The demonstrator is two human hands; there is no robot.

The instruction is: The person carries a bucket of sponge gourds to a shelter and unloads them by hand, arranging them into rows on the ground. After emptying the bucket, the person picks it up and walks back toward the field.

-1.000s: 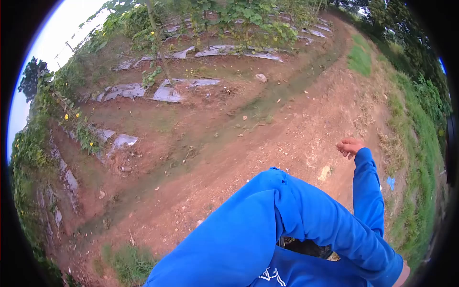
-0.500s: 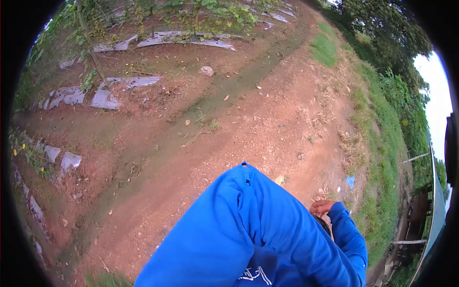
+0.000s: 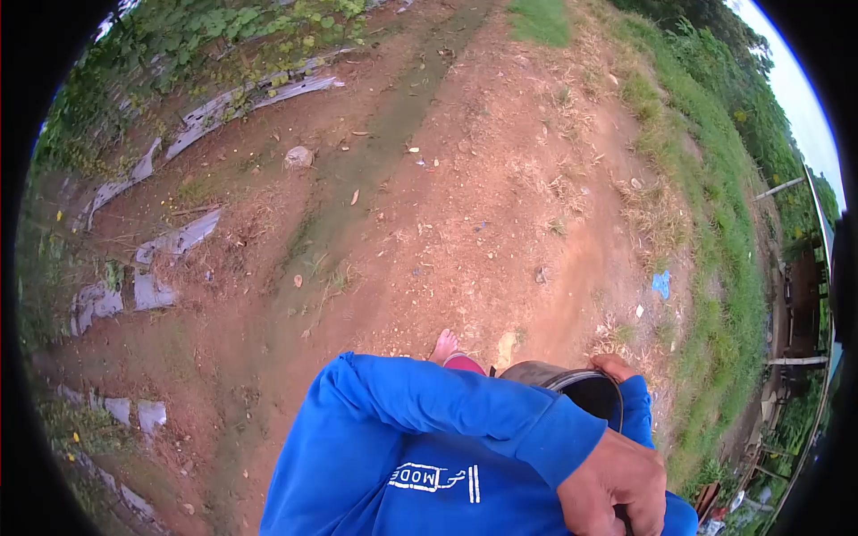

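A black bucket (image 3: 585, 393) with a thin metal rim sits tight against my body at the lower right. My right hand (image 3: 615, 365) curls over its far rim, its blue sleeve running down the bucket's right side. My left arm in a blue sleeve crosses my chest. My left hand (image 3: 615, 487) is a closed fist at the bucket's near edge, with a dark part of the bucket under its fingers. My bare foot (image 3: 444, 344) shows on the red soil just beyond the sleeve. The inside of the bucket is dark and I cannot see what it holds.
A red dirt path (image 3: 465, 196) runs ahead. Leafy vines and grey plastic sheets (image 3: 179, 239) line raised beds on the left. A pale stone (image 3: 298, 157) lies near them. A grass bank (image 3: 715, 223) and wooden posts (image 3: 791, 362) border the right, with blue litter (image 3: 660, 284) nearby.
The view has swung right and down. My left arm has come across my chest and its fist is now in sight. The bucket and my foot now show.
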